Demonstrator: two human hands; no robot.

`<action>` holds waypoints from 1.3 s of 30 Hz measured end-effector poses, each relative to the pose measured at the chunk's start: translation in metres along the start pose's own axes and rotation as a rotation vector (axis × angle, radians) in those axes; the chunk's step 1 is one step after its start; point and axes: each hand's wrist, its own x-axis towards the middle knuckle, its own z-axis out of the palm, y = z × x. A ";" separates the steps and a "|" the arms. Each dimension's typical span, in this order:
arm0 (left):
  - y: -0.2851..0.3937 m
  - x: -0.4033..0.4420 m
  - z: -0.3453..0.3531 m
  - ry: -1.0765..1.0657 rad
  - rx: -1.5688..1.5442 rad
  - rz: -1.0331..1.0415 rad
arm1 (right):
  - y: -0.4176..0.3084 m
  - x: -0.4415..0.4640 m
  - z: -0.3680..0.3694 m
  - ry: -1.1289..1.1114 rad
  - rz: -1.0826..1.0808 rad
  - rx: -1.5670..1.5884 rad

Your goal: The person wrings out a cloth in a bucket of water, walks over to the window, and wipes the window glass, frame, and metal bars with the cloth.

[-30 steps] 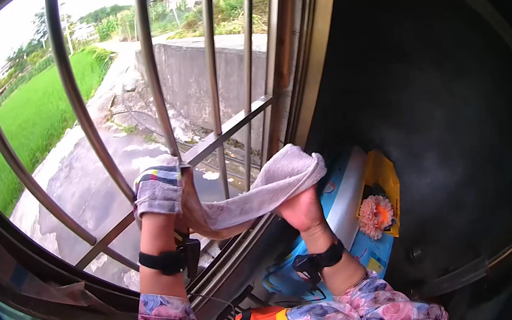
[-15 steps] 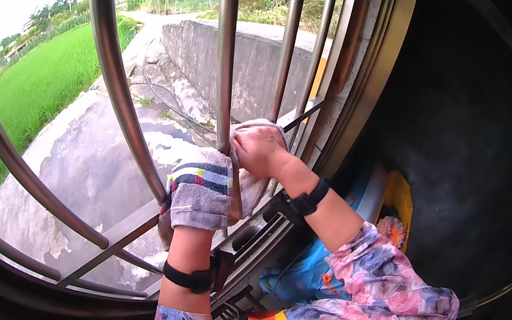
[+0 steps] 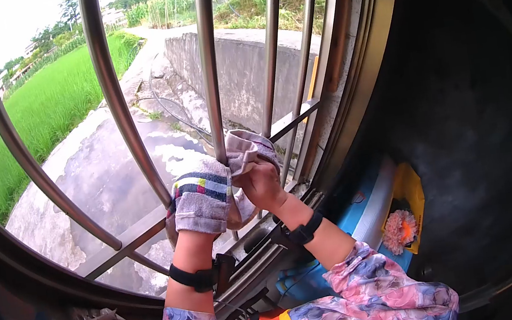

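A greyish towel (image 3: 200, 195) with dark, white, red and yellow-green woven stripes is wrapped about a metal window bar (image 3: 210, 69). My left hand is under the striped part of the cloth, to the left of the bar; only the wrist (image 3: 192, 252) shows below it, and the fingers are hidden. To the right of the bar, my right hand (image 3: 263, 183) is closed on a bunched part of the same towel. Both wrists carry black bands.
More upright bars (image 3: 107, 82) and a low crossbar (image 3: 140, 233) span the window. Outside are a concrete wall (image 3: 219, 68), wet paving and green field. A blue item (image 3: 306, 285) and a pink-orange puffy thing (image 3: 400, 232) lie at lower right. Orange clothing shows at the bottom.
My right hand has moved down a little along the bar and turned, with bunched towel now showing above its fingers. The view has shifted slightly; the left hand stays beneath the cloth.
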 end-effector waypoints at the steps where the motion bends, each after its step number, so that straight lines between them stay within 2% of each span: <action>1: 0.000 -0.001 0.002 -0.003 -0.003 -0.001 | 0.004 0.004 0.000 -0.019 -0.069 -0.033; 2: -0.001 -0.002 0.003 -0.008 -0.006 -0.001 | 0.009 0.008 0.000 -0.037 -0.135 -0.065; 4: 0.000 -0.002 0.007 0.005 0.013 -0.011 | 0.008 0.022 -0.005 -0.132 -0.030 -0.147; 5: 0.000 -0.002 0.003 0.006 -0.020 -0.023 | 0.010 0.026 -0.003 -0.110 0.021 -0.179; 6: 0.002 -0.002 -0.004 -0.039 -0.014 -0.031 | 0.011 0.030 -0.002 -0.080 -0.021 -0.222; 8: 0.002 -0.004 -0.001 0.009 0.027 -0.015 | 0.007 0.024 0.000 -0.050 0.005 -0.189; 11: 0.002 0.000 -0.003 -0.039 0.040 -0.024 | -0.007 0.009 0.010 0.086 0.180 -0.128; 12: 0.003 -0.001 -0.004 -0.038 0.043 -0.028 | -0.008 0.006 0.013 0.106 0.153 -0.114; 14: 0.005 -0.002 -0.005 0.018 0.022 -0.054 | -0.014 0.000 0.023 0.332 0.034 -0.174; 15: 0.007 -0.003 -0.005 0.055 -0.044 -0.059 | -0.014 -0.005 0.026 0.327 0.038 -0.169; 17: 0.006 -0.004 -0.002 0.041 -0.068 -0.076 | -0.012 -0.011 0.029 0.478 0.036 -0.136; 18: 0.006 -0.004 0.000 0.029 -0.093 -0.090 | -0.014 -0.017 0.022 0.443 0.084 -0.041; 20: 0.007 -0.004 -0.008 0.037 -0.117 -0.082 | -0.007 -0.025 0.004 0.581 0.227 0.121; 22: 0.009 -0.002 -0.013 0.054 -0.151 -0.079 | 0.021 -0.027 -0.021 0.721 0.252 0.144; 24: 0.010 -0.001 -0.014 0.032 -0.158 -0.083 | 0.055 -0.007 -0.046 0.761 0.224 0.255; 28: 0.007 0.001 -0.001 -0.039 -0.189 -0.134 | 0.094 0.041 -0.067 0.197 0.101 -0.359; 29: 0.007 0.001 -0.002 -0.039 -0.189 -0.137 | 0.094 0.037 -0.059 0.078 0.119 -0.663; 33: 0.010 -0.003 -0.006 -0.009 -0.184 -0.129 | 0.098 0.028 -0.048 0.137 0.213 -0.572; 35: 0.008 -0.001 -0.005 0.011 -0.184 -0.125 | 0.093 0.024 -0.041 0.323 0.185 -0.443; 36: 0.008 0.000 -0.005 0.020 -0.184 -0.124 | 0.079 0.022 -0.041 0.333 0.223 -0.338; 39: 0.011 0.002 -0.008 -0.030 -0.094 -0.156 | 0.067 0.014 -0.026 0.466 0.228 -0.352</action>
